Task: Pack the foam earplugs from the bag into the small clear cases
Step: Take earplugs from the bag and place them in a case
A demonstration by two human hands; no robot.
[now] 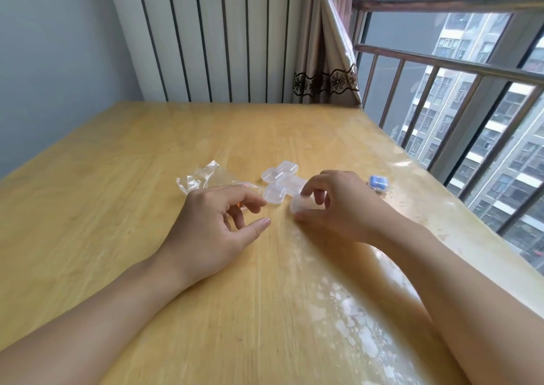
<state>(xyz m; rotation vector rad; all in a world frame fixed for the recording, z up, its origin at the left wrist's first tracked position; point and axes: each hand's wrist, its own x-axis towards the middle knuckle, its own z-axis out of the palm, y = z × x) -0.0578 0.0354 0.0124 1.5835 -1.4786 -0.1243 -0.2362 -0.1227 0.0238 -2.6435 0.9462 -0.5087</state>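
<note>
Several small clear cases [279, 177] lie in a cluster at the middle of the wooden table [147, 155]. My right hand [338, 205] pinches one clear case [303, 203] between thumb and fingers just above the tabletop. My left hand [217, 225] hovers beside it, fingers loosely curled and thumb out, holding nothing. A crumpled clear plastic bag [203, 177] lies behind my left hand; a bit of orange shows at the hand's edge. A case with blue earplugs inside [379, 183] sits to the right of my right hand.
The table's right edge runs along a window with metal railing [441, 70]. A curtain [326, 61] hangs at the far corner and a white ribbed radiator [212, 37] stands behind the table.
</note>
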